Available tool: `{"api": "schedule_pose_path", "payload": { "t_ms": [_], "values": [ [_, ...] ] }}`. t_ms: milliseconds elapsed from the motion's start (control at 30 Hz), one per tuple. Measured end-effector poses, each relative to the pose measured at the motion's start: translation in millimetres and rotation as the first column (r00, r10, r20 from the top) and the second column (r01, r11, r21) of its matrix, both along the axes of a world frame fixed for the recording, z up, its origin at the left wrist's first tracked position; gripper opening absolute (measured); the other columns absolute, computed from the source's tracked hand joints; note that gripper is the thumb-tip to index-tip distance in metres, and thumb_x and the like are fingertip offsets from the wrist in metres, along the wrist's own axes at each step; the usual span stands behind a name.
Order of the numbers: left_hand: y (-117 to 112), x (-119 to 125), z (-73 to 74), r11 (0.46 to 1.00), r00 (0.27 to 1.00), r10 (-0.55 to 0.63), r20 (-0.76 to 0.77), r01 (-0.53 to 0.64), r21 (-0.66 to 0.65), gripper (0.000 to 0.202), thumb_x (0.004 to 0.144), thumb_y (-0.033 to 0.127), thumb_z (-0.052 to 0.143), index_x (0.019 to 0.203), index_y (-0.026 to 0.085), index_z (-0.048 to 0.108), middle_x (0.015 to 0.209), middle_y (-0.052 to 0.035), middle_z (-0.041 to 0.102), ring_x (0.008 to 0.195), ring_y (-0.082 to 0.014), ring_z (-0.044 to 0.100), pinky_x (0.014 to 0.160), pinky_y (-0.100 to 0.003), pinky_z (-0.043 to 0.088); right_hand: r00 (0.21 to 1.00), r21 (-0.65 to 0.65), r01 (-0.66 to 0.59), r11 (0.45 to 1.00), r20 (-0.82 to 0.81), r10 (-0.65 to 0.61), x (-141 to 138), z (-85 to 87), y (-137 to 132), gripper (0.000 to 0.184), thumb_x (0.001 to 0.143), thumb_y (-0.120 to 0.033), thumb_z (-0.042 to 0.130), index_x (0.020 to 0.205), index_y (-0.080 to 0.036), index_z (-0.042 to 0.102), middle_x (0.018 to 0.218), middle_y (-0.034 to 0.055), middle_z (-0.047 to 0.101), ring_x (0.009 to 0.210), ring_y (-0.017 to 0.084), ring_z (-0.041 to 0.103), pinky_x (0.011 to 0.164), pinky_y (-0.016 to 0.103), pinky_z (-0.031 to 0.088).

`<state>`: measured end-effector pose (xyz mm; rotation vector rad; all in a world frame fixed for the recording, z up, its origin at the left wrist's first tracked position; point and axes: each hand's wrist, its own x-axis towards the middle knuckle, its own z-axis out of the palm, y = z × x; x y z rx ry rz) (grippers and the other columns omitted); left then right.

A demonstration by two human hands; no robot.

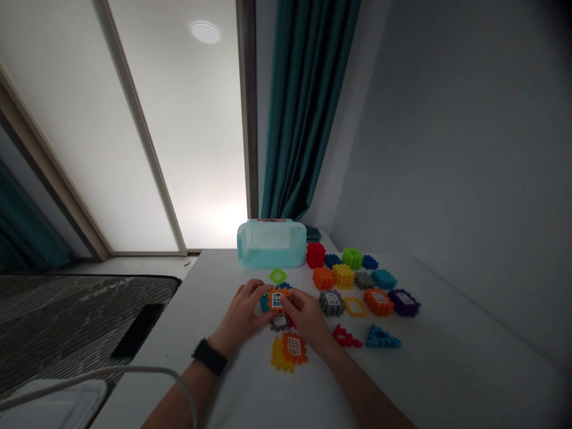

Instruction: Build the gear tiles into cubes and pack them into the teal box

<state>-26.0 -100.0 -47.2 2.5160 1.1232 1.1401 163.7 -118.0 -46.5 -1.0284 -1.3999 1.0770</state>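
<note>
Between my two hands is an orange toy building tile (274, 300) with a white window grid. My left hand (245, 307) pinches its left side, and my right hand (304, 311) grips its right edge with thumb and fingers. Behind and below it show a teal tile (264, 302), a blue tile (283, 286) and a grey windowed tile (280, 323); whether they are joined to it I cannot tell. A light green tile (277, 275) lies just beyond. Nearer to me, another orange window tile (295, 348) overlaps a yellow tile (280, 357).
Stacks of coloured tiles stand to the right, among them red (316, 255), grey (331, 303) and purple (404, 302). Red triangular pieces (346, 337) and blue triangular pieces (382, 337) lie closer. A translucent teal box (271, 244) is at the back. A white cable (147, 370) crosses the lower left.
</note>
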Motion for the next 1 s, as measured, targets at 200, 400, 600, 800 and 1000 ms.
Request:
{"api": "schedule_pose_path", "payload": {
  "t_ms": [200,400,600,800,1000],
  "values": [
    [8,-6,-4.5,0.998,0.996,0.056,0.068,-0.054,-0.024,0.044,0.085,0.046,0.070,0.123,0.025,0.062,0.114,-0.0096,0.059,0.101,-0.0251,0.059,0.090,-0.041,0.051,0.984,0.164,0.095,0.982,0.133,-0.117,6,-6.0,2,0.040,0.089,-0.034,0.057,0.126,-0.020,0.054,0.083,0.0002,0.063,0.076,0.017,0.062,0.073,0.031,0.051],
    [11,-9,-5.9,0.997,0.990,0.074,0.120,-0.069,-0.045,0.046,0.086,0.044,0.069,0.127,0.026,0.061,0.117,-0.0102,0.057,0.105,-0.0256,0.058,0.092,-0.043,0.051,0.935,0.339,0.057,0.939,0.311,-0.169,7,-6.0,-1,0.041,0.087,-0.020,0.054,0.127,-0.023,0.055,0.115,0.0077,0.066,0.097,0.021,0.065,0.085,0.036,0.055],
    [11,-11,-3.2,0.997,0.994,0.081,0.072,-0.082,0.007,0.048,0.085,0.049,0.068,0.128,0.028,0.062,0.118,-0.0102,0.055,0.104,-0.0259,0.058,0.092,-0.045,0.050,0.915,0.459,0.031,0.888,0.345,-0.210,9,-2.6,-1,0.048,0.087,-0.016,0.050,0.134,-0.025,0.051,0.133,0.0101,0.057,0.119,0.024,0.058,0.089,0.037,0.056],
    [13,-14,-3.0,0.993,0.994,0.096,0.051,-0.099,0.062,0.048,0.084,0.051,0.069,0.125,0.027,0.065,0.118,-0.0107,0.056,0.103,-0.0259,0.059,0.093,-0.045,0.050,0.897,0.520,-0.018,0.854,0.385,-0.216,11,-5.3,1,0.044,0.087,-0.013,0.051,0.129,-0.025,0.056,0.132,0.0099,0.059,0.125,0.025,0.054,0.099,0.043,0.053],
    [12,-14,-3.2,0.995,0.995,0.089,0.046,-0.091,0.049,0.048,0.083,0.049,0.071,0.126,0.027,0.064,0.117,-0.0104,0.057,0.104,-0.0258,0.059,0.092,-0.044,0.051,0.884,0.585,-0.025,0.811,0.392,-0.255,12,-6.0,2,0.034,0.089,-0.014,0.053,0.120,-0.025,0.062,0.122,0.0090,0.066,0.115,0.024,0.059,0.099,0.044,0.052]
  ]
}}
